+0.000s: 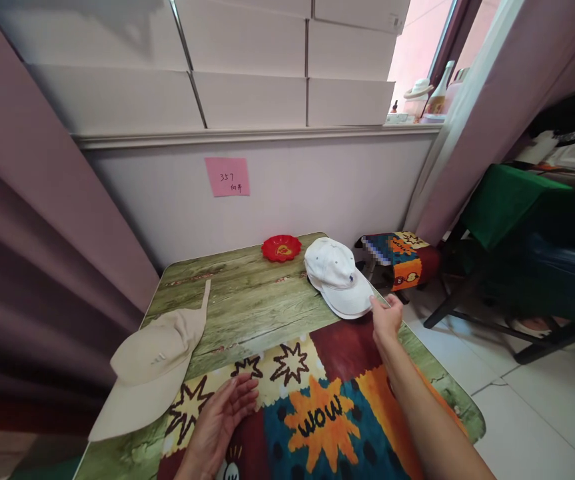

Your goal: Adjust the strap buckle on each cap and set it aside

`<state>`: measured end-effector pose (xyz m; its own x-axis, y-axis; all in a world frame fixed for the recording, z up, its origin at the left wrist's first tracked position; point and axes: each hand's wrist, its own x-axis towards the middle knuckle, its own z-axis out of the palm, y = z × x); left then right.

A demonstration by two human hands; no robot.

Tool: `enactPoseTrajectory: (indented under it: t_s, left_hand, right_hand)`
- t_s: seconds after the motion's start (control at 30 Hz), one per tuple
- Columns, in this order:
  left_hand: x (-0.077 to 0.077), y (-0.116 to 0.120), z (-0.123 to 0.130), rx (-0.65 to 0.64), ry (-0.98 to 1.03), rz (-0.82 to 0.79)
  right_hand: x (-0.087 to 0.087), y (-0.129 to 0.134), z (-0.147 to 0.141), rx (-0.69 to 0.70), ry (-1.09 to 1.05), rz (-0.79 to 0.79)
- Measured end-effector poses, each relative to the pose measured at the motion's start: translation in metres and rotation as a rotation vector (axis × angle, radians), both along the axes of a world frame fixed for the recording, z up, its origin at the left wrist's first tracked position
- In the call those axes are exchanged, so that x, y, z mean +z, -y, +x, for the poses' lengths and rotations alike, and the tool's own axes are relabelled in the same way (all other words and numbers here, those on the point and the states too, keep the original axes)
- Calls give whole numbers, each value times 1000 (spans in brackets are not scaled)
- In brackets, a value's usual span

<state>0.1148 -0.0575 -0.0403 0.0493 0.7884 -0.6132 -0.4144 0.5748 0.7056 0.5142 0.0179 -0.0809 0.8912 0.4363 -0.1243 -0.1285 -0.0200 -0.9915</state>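
A white cap with a small dark logo lies at the table's back right, its brim toward the front right. The fingertips of my right hand are at the edge of that brim, closed in a pinch. My left hand is held over the colourful mat, palm turned inward, fingers apart, holding nothing. On the left side of the table rests a beige cap, brim toward the front left and its strap stretched out at the back.
A red scalloped dish sits at the back edge of the wooden-patterned table. Beyond the right edge are a stool with a matching cover and a dark chair. A pink note is on the wall.
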Motion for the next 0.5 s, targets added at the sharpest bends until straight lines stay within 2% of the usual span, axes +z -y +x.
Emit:
enactPoseTrajectory:
  t_s: [0.1,0.17,0.2,0.27,0.33,0.4,0.5]
  left_hand:
    - [-3,1,-10,24,-14,5]
    - [-2,4,-14,39,-31,21]
    - [-1,5,-16,46,-44,33]
    - [2,7,-19,51,-77,66]
    - [8,6,-24,46,-123,119]
    - [15,0,-36,45,-200,192]
    - [24,-22,-70,139,-441,367]
  right_hand:
    - [11,0,0,-7,493,-47]
    - [12,-7,-3,45,838,-132]
    - [9,-11,-6,90,938,-200]
    - [-2,-19,-10,206,966,-348]
    - [-14,-21,-13,307,942,-430]
    - [-19,-18,-13,303,950,-395]
    - [-10,-4,-17,166,1048,-212]
